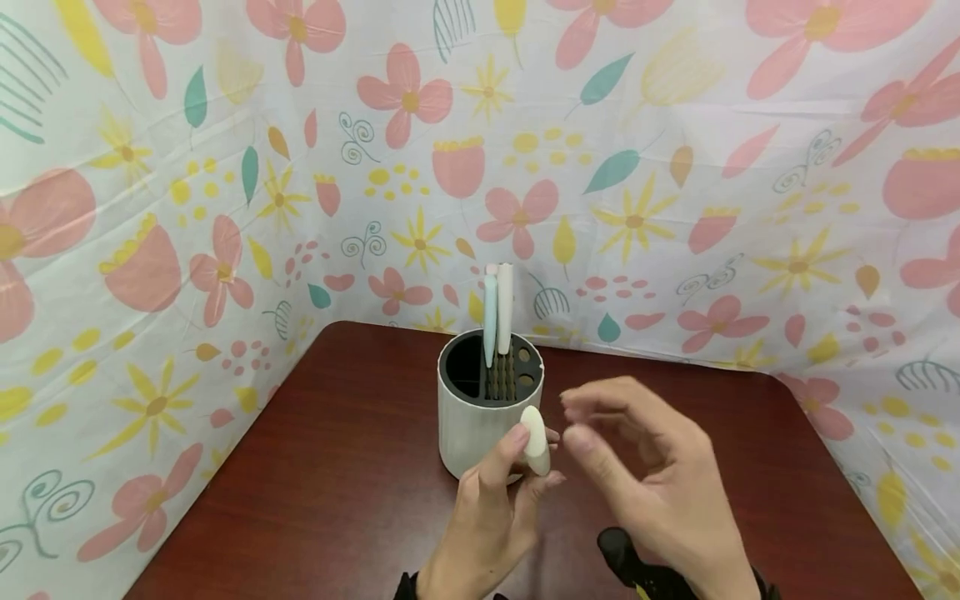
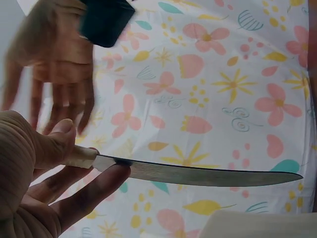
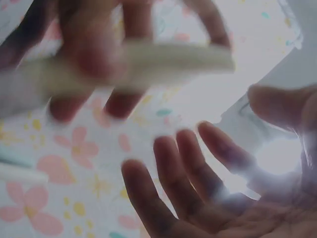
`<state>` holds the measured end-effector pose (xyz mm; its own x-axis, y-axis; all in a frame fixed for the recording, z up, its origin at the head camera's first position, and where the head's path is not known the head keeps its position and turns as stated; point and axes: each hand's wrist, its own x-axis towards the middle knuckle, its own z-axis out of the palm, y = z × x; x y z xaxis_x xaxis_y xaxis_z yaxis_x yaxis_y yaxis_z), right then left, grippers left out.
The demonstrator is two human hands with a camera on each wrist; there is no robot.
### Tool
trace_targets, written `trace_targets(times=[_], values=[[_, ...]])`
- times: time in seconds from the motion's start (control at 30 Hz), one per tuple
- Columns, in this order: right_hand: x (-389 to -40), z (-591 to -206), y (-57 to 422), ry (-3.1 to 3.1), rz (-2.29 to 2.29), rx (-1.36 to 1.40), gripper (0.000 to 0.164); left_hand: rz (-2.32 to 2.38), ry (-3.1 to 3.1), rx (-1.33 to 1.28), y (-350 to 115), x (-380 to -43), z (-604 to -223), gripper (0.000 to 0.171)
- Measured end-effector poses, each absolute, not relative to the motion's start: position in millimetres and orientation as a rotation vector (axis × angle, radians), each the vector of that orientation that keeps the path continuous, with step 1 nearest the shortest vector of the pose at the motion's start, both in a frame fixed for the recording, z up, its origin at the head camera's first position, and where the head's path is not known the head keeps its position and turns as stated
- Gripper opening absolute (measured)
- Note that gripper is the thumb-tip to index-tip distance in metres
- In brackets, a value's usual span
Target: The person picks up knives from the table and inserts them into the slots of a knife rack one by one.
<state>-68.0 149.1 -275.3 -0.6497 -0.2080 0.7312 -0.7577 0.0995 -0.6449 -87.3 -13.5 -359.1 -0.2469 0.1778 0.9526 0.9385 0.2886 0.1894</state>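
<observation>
My left hand (image 1: 487,508) pinches a knife with a cream handle (image 1: 535,437) between thumb and fingers. In the left wrist view the long narrow blade (image 2: 213,175) points away from the hand, with a fingertip touching it near the handle. My right hand (image 1: 660,475) is held just right of the knife, fingers relaxed and apart, holding nothing. Behind the left hand stands a white round knife holder (image 1: 468,433) with a black slotted top. A light-blue handle (image 1: 490,317) and a white handle (image 1: 506,308) rise from its slots.
The dark red-brown table (image 1: 315,500) runs under both hands. A flower-patterned cloth (image 1: 637,167) hangs behind the table and along its left side. A black wrist-worn device (image 1: 618,554) sits by the right wrist.
</observation>
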Motion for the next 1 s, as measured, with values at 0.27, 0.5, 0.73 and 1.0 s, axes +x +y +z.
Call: trace_targets(times=[0.27,0.5,0.73,1.0], values=[[-106,-284,155,-2.121,1.439,0.565,0.022,-1.098,-1.635,-1.063,-20,-85,-343,0.066],[-143,-304,155,-2.204,1.442,0.492,0.024,-1.072,-1.571,-1.053,-27,-83,-326,0.065],[-172,-327,153,-2.309,1.449,0.493,0.026,-1.014,-1.498,-1.053,-32,-86,-314,0.059],[-195,-357,151,-2.408,1.529,0.463,0.036,-1.014,-1.418,-1.100,-34,-87,-303,0.059]])
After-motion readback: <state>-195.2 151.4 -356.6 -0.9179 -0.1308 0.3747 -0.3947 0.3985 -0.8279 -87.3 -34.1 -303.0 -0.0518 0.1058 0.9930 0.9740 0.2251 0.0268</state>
